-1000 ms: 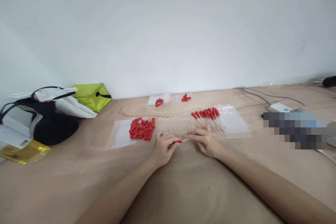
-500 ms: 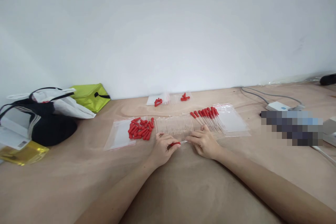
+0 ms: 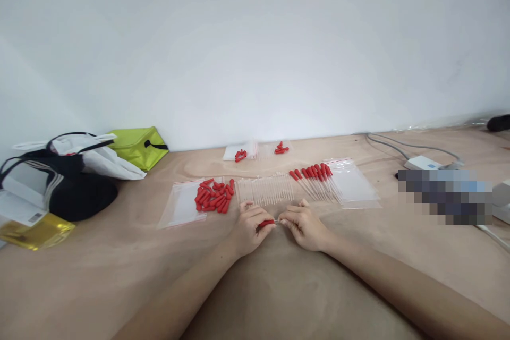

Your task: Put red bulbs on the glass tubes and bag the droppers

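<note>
In the head view, your left hand (image 3: 250,229) is partly curled, with the thumb and forefinger closed around a red cap (image 3: 266,222) that lies roughly level between them, its end pointing toward your other hand. Your right hand (image 3: 303,227) is likewise curled, its thumb and fingertips pinching a thin clear tube (image 3: 278,221); only a short length of the tube shows in the narrow gap between the two hands, in line with the cap. How far the tube is seated in the cap cannot be told at this scale. Both hands are low over the table (image 3: 303,287), just on your side of a row of clear tubes (image 3: 266,189) laid side by side. To the left of that row is a pile of red caps (image 3: 214,195), beside a flat plastic bag (image 3: 181,204). To its right, a group of capped tubes (image 3: 319,183) lies slanted, red ends away from you, next to a second plastic bag (image 3: 354,183). A green bag (image 3: 137,146) stands near the wall (image 3: 279,53), at far left
</note>
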Tool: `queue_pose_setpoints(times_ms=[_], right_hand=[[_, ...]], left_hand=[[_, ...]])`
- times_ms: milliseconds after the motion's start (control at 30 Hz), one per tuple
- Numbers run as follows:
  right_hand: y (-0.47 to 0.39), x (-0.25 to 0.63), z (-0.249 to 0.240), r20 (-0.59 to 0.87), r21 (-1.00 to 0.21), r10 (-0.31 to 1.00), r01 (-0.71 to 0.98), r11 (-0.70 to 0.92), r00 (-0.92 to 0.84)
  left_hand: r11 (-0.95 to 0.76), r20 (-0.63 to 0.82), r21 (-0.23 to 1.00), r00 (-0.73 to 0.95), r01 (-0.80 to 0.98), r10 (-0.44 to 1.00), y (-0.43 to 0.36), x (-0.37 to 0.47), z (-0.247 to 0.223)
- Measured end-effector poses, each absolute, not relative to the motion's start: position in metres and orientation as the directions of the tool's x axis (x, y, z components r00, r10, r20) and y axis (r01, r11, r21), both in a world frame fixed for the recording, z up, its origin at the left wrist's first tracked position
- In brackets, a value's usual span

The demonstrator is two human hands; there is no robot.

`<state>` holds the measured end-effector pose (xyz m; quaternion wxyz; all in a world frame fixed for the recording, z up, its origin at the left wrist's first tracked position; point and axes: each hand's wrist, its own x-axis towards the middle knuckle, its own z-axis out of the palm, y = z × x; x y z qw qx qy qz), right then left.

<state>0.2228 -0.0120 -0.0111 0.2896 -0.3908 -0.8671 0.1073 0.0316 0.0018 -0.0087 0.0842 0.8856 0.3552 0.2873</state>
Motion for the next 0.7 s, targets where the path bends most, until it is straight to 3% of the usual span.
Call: queue_pose_setpoints(times_ms=[167, 367, 433, 500, 567, 700], right_hand=[[-0.008, 0.221, -0.011, 0.384, -0.398, 0.750, 0.636, 0.661, -0.539], [-0.001, 0.227, 0.001, 0.421, -0.062, 0.670, 0.717, 0.694, -0.612], [0.005, 0.236, 0.005, 0.417, -0.008, 0.693, 0.760, 0.650, -0.588], [0.015, 0.247, 0.006, 0.439, -0.054, 0.784, 0.858, 0.511, -0.439], [0.028, 0.259, 0.005, 0.450, -0.171, 0.874, 0.944, 0.283, -0.181], [0.051, 0.270, -0.002, 0.366, -0.271, 0.921, 0.962, -0.035, 0.136]], left_hand=[[-0.716, 0.411, 0.336, 0.589, 0.612, 0.696, 0.004, 0.032, -0.007], [-0.681, 0.438, 0.316, 0.535, 0.661, 0.723, 0.008, 0.030, -0.004], [-0.656, 0.476, 0.317, 0.483, 0.685, 0.734, 0.009, 0.029, -0.005], [-0.624, 0.483, 0.330, 0.441, 0.708, 0.756, 0.008, 0.028, -0.007], [-0.622, 0.446, 0.339, 0.462, 0.706, 0.767, 0.008, 0.029, -0.008], [-0.657, 0.378, 0.341, 0.542, 0.673, 0.751, 0.008, 0.031, -0.008]])
